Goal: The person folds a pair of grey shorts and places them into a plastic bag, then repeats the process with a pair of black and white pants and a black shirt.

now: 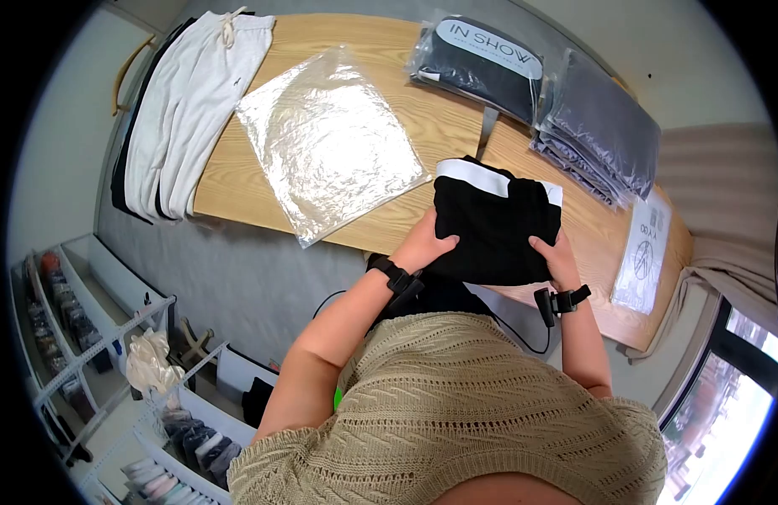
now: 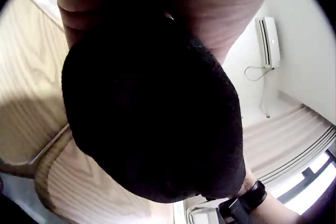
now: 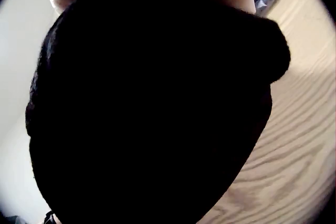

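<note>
A folded black garment [image 1: 490,227] with a white band along its far edge is held between both hands, over the near edge of the table. My left hand [image 1: 427,242] grips its left side, thumb on top and fingers underneath. On the opposite side my right hand [image 1: 562,259] holds it the same way. In the left wrist view the black cloth [image 2: 157,119] fills the middle, with the left hand's fingers [image 2: 226,8] above it. The right wrist view is mostly the same dark cloth [image 3: 152,108]. To the left a clear plastic bag [image 1: 330,151] lies flat.
White sweatpants [image 1: 191,109] lie over dark ones at the table's left end. At the back are a bagged dark garment [image 1: 482,71] and a stack of grey plastic bags [image 1: 604,122]. A printed clear bag [image 1: 644,252] lies far right. Shelving [image 1: 111,337] stands lower left.
</note>
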Available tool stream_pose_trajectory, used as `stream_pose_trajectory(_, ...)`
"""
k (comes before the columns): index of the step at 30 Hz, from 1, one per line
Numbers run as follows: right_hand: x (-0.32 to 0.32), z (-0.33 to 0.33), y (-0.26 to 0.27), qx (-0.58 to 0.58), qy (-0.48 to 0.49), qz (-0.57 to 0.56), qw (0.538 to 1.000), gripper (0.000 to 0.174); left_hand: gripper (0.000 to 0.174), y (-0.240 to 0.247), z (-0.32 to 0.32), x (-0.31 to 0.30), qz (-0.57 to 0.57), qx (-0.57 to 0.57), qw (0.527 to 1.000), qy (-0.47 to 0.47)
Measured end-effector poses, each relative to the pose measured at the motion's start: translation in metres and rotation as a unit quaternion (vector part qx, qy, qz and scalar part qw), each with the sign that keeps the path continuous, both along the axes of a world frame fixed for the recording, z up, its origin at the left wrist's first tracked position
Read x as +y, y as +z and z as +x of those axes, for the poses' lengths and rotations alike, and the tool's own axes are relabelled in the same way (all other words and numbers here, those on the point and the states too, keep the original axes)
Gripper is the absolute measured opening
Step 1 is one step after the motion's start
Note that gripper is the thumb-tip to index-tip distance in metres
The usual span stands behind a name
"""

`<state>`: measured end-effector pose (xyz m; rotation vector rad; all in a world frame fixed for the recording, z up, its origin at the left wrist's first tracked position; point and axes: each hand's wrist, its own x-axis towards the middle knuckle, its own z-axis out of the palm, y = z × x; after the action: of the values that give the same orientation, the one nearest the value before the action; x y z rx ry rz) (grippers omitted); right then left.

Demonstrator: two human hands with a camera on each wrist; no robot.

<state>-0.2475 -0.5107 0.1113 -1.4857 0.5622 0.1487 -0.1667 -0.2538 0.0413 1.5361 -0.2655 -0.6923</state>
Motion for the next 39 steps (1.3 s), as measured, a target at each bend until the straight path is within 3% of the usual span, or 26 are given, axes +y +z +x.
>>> stream_pose_trajectory(7, 0.077, 0.089, 0.005, -0.004, 0.124, -0.019, 0.992, 0.056, 0.07, 0.024, 0.012, 0.093, 0.08, -0.033, 0.979, 0.186)
stream_pose_trajectory(9, 0.114, 0.119, -0.002, -0.031, 0.182, -0.017, 0.983, 0.059, 0.066, 0.001, 0.012, 0.126, 0.138, -0.091, 0.951, 0.26)
stream_pose_trajectory(11, 0.145, 0.142, -0.025, -0.077, 0.227, -0.075, 0.968, 0.054, 0.063, 0.008, 0.015, 0.149, 0.144, -0.114, 0.932, 0.312)
stream_pose_trajectory(13, 0.172, 0.16, -0.049, -0.096, 0.234, 0.008, 0.967, 0.053, 0.062, -0.016, 0.017, 0.169, 0.164, -0.12, 0.912, 0.357)
stream_pose_trajectory(14, 0.177, 0.168, -0.072, -0.044, 0.218, -0.014, 0.975, 0.05, 0.06, -0.045, 0.016, 0.179, 0.191, -0.14, 0.892, 0.385)
stream_pose_trajectory(15, 0.181, 0.173, -0.103, 0.007, 0.201, -0.037, 0.979, 0.047, 0.06, -0.068, 0.011, 0.189, 0.193, -0.137, 0.891, 0.388)
stream_pose_trajectory(17, 0.191, 0.176, -0.111, -0.009, 0.163, 0.026, 0.986, 0.04, 0.063, -0.069, 0.015, 0.196, 0.248, -0.019, 0.887, 0.39)
stream_pose_trajectory(21, 0.183, 0.176, -0.107, 0.067, 0.155, 0.076, 0.983, 0.041, 0.059, -0.078, 0.014, 0.209, 0.126, 0.139, 0.886, 0.424)
stream_pose_trajectory(22, 0.183, 0.176, -0.094, 0.079, 0.17, 0.104, 0.977, 0.045, 0.06, -0.063, 0.016, 0.206, 0.053, 0.166, 0.895, 0.411)
stream_pose_trajectory(23, 0.184, 0.176, -0.086, 0.09, 0.184, 0.133, 0.97, 0.048, 0.06, -0.058, 0.016, 0.204, 0.052, 0.166, 0.896, 0.409)
stream_pose_trajectory(25, 0.188, 0.177, -0.087, 0.033, 0.219, 0.087, 0.971, 0.055, 0.065, -0.046, 0.019, 0.201, 0.026, 0.106, 0.931, 0.349)
stream_pose_trajectory(26, 0.189, 0.177, -0.089, -0.022, 0.256, 0.041, 0.966, 0.063, 0.065, -0.041, 0.021, 0.198, 0.026, 0.106, 0.932, 0.346)
stream_pose_trajectory(27, 0.19, 0.177, -0.091, -0.021, 0.253, 0.041, 0.966, 0.063, 0.066, -0.036, 0.022, 0.194, 0.03, 0.089, 0.93, 0.356)
stream_pose_trajectory(29, 0.193, 0.176, -0.093, -0.03, 0.272, -0.038, 0.961, 0.079, 0.068, -0.036, 0.023, 0.19, 0.036, 0.072, 0.929, 0.363)
stream_pose_trajectory(32, 0.199, 0.167, -0.085, -0.084, 0.22, -0.062, 0.97, 0.091, 0.079, -0.028, 0.026, 0.183, 0.044, 0.019, 0.928, 0.368)
stream_pose_trajectory(33, 0.201, 0.164, -0.08, -0.083, 0.218, -0.061, 0.971, 0.091, 0.081, -0.024, 0.024, 0.179, 0.097, -0.021, 0.928, 0.358)
stream_pose_trajectory(36, 0.209, 0.158, -0.071, -0.225, 0.274, -0.197, 0.914, 0.093, 0.084, -0.019, 0.024, 0.166, 0.174, -0.104, 0.924, 0.325)
stream_pose_trajectory(37, 0.212, 0.155, -0.065, -0.224, 0.273, -0.198, 0.915, 0.093, 0.085, -0.018, 0.024, 0.16, 0.197, -0.147, 0.92, 0.305)
stream_pose_trajectory(39, 0.217, 0.149, -0.043, -0.157, 0.387, -0.286, 0.863, 0.086, 0.085, -0.001, 0.025, 0.147, 0.22, -0.157, 0.919, 0.287)
